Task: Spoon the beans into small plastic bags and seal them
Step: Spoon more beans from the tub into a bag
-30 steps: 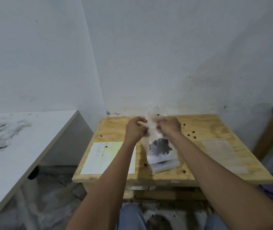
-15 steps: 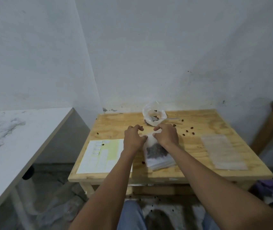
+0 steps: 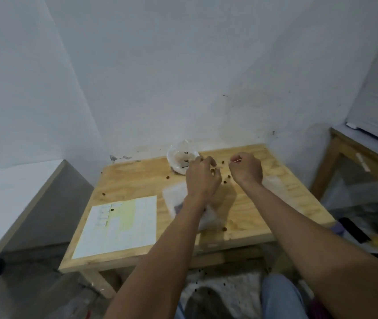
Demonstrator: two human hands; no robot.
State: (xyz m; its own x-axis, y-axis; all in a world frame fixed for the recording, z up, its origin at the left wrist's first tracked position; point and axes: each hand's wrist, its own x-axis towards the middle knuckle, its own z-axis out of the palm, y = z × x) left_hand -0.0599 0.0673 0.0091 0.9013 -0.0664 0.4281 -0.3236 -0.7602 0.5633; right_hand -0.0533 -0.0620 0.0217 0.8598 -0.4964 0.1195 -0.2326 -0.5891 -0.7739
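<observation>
**Head view: plywood table in a white-walled corner**

The plywood table (image 3: 137, 180) stands against white walls, with a white counter (image 3: 10, 192) beside it. A printed sheet (image 3: 119, 224) lies at front left. Loose beans (image 3: 225, 182) are scattered on the wood. An open clear bag (image 3: 178, 155) sits at the far edge. The filled plastic bags (image 3: 174, 199) lie mid-table, partly hidden by the left forearm. The left hand (image 3: 203, 178), fingers curled, pinches a bean. The right hand (image 3: 246, 168) is clenched on a thin stick (image 3: 237, 160).
</observation>
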